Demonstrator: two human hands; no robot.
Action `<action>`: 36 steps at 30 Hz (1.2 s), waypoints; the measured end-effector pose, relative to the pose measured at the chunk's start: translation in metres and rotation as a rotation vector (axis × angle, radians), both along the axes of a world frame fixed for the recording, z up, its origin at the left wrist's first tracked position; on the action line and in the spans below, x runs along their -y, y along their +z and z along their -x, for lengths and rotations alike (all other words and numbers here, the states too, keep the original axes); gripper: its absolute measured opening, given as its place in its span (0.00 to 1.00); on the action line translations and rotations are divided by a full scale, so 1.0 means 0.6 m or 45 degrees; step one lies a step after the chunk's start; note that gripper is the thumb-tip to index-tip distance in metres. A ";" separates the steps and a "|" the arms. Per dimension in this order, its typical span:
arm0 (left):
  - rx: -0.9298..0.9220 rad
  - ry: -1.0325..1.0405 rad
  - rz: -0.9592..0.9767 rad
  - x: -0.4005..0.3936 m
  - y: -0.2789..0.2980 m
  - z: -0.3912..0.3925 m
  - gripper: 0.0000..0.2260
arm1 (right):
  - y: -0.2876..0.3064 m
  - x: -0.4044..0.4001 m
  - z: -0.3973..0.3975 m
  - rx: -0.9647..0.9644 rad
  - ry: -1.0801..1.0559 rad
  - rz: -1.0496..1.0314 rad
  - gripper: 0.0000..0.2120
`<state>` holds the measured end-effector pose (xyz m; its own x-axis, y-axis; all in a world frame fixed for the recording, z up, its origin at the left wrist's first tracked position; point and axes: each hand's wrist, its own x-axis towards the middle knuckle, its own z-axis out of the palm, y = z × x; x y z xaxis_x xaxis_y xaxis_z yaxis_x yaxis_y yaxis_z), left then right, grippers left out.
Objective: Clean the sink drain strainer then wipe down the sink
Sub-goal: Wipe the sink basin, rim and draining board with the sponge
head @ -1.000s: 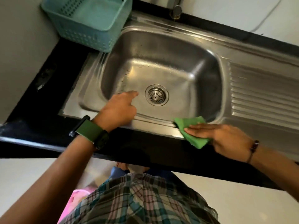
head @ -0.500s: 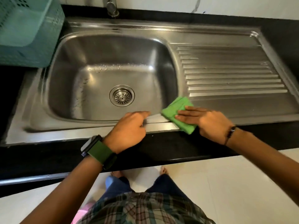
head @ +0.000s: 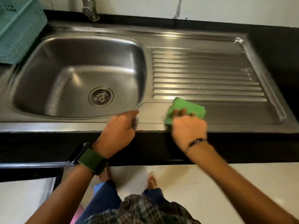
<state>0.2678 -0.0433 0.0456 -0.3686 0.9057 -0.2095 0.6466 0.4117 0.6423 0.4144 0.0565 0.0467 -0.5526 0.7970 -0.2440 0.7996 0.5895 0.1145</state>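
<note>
The steel sink fills the counter, with the round drain strainer seated in the basin floor. A ribbed draining board lies to the basin's right. My right hand presses a folded green cloth flat on the sink's front rim, just below the ribs. My left hand rests on the front rim at the basin's near right corner, fingers curled, holding nothing.
A teal plastic basket stands at the back left, beside the basin. The tap spout hangs over the sink's back edge. Black countertop surrounds the sink. My bare feet are on white floor tiles below.
My right hand has slid the green cloth rightward along the front rim, from the basin's corner to below the draining board. The left hand stayed on the rim. The view shifted right.
</note>
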 end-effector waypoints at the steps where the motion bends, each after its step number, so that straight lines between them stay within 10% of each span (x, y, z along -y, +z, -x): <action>1: -0.044 0.007 -0.005 -0.003 0.000 -0.005 0.24 | -0.001 0.021 0.029 -0.075 0.080 0.045 0.17; 10: -0.152 -0.015 -0.063 -0.052 0.015 -0.007 0.26 | -0.036 -0.051 0.019 -0.242 0.559 0.140 0.19; 18: -0.111 -0.313 -0.132 -0.126 0.001 -0.035 0.25 | -0.006 -0.305 -0.260 -0.035 -0.612 0.021 0.28; 23: -0.042 -0.431 -0.044 -0.149 0.002 -0.012 0.28 | -0.021 -0.293 -0.169 -0.164 -0.762 -0.042 0.22; 30: -0.044 -0.393 -0.208 -0.174 0.023 0.029 0.29 | -0.040 -0.123 0.105 -0.217 -0.306 -0.088 0.18; 36: -0.035 -0.354 -0.226 -0.187 0.039 0.059 0.28 | -0.054 -0.128 0.071 -0.214 0.086 -0.078 0.22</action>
